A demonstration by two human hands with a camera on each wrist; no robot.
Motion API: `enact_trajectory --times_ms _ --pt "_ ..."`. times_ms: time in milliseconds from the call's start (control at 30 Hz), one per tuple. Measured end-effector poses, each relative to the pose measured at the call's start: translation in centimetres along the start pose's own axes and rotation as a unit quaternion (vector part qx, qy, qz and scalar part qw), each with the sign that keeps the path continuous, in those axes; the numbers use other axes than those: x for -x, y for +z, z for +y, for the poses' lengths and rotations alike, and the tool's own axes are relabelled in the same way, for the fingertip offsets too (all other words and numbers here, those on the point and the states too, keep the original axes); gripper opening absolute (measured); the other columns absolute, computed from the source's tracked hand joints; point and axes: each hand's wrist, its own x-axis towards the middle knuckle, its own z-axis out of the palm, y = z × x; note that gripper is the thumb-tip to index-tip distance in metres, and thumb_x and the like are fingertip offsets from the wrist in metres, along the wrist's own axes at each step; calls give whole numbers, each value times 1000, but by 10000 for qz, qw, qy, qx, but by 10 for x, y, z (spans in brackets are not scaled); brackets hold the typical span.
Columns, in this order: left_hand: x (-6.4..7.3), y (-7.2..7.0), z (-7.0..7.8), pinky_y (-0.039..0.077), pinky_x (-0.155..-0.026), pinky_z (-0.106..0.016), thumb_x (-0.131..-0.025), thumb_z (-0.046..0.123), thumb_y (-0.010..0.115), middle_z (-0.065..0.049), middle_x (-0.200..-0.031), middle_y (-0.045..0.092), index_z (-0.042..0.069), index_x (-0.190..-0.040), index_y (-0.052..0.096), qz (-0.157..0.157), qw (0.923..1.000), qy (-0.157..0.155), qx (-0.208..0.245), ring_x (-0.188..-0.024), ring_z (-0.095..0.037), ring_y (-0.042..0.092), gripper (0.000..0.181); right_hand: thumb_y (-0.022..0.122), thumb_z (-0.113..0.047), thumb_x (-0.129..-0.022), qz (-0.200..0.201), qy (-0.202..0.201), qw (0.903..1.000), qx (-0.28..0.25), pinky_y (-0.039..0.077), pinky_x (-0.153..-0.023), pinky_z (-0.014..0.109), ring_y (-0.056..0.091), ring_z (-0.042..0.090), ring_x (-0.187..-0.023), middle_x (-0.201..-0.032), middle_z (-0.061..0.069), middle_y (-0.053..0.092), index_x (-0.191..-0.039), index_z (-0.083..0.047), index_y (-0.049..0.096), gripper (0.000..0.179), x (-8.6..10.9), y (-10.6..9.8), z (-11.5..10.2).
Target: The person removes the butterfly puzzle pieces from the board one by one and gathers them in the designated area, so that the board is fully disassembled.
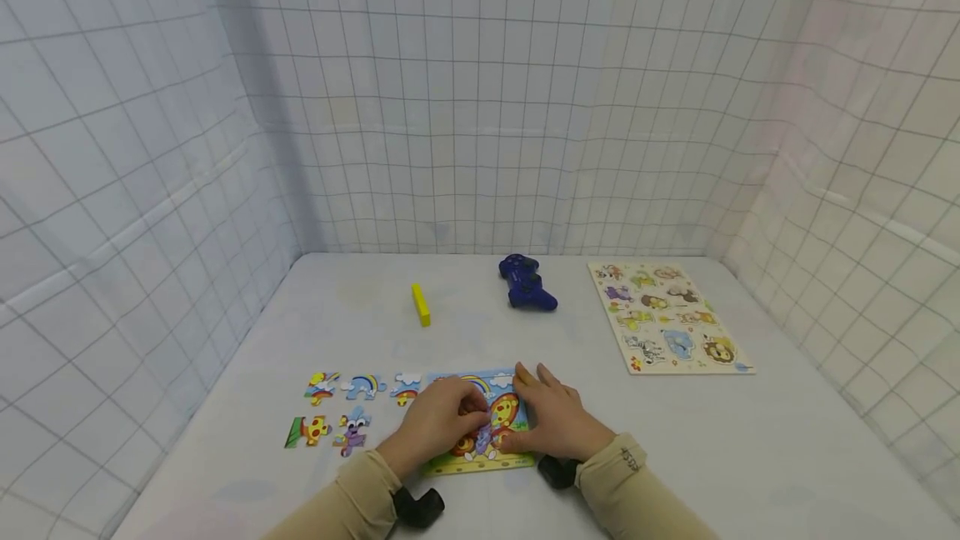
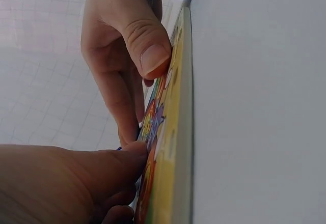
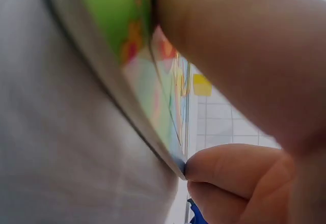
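Observation:
A jigsaw puzzle board [image 1: 480, 465] with a colourful cartoon picture lies in front of me in the head view. My left hand [image 1: 437, 422] is over its middle, thumb and fingertips together, pinching a purple puzzle piece [image 1: 484, 433] at the picture. The fingers hide part of that piece. On the board's right side rests my right hand [image 1: 558, 419], fingers extended toward the far edge and thumb over the picture. In the right wrist view a fingertip [image 3: 219, 165] touches the board's corner. The left wrist view shows the left thumb [image 2: 133, 155] close against the picture.
Several loose puzzle pieces [image 1: 352, 430] lie left of the board. Behind are a yellow block [image 1: 421, 305] and a blue game controller [image 1: 524, 282]. A wooden animal peg puzzle [image 1: 667, 319] lies at the back right. Grid-patterned cloth walls [image 1: 495, 107] surround the table.

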Motion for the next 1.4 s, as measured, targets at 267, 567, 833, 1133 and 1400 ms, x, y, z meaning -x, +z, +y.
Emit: enact_trajectory --times_ms 267,567,833,1133,1400 --pt "1 2 2 44 -62 -24 -92 31 79 14 -84 61 27 -90 75 29 9998 -160 -153 -71 -1 51 6 77 -63 -83 -106 14 9999 91 20 -114 72 13 48 -155 -168 13 28 -158 -6 38 103 1 0 -3" --pt "1 2 4 42 -61 -24 -93 31 78 14 -83 59 28 -90 73 64 9994 -108 -334 -70 -1 50 7 78 -61 -83 -188 149 9996 127 20 -115 70 13 48 -156 -168 12 28 -158 -6 39 100 0 -2 -6" --pt "2 3 3 41 -59 -25 -95 33 75 15 -83 60 27 -92 71 167 9993 -206 -259 -68 -1 49 8 78 -62 -84 -214 188 9994 219 21 -114 70 14 47 -156 -169 12 27 -157 -7 40 100 0 -2 -7" --pt "2 2 9 44 -59 -24 -98 29 72 15 -81 66 24 -96 71 159 9995 -180 227 -65 1 53 6 77 -62 -84 -218 191 9994 197 20 -114 71 13 48 -156 -168 13 27 -158 -7 39 100 0 -2 -6" --pt "0 -1 11 51 -66 -23 -95 24 76 11 -86 73 18 -96 77 90 9986 -161 492 -74 1 62 7 76 -63 -84 -239 181 9994 194 19 -115 71 13 47 -156 -169 13 26 -158 -7 38 100 1 -3 -8"
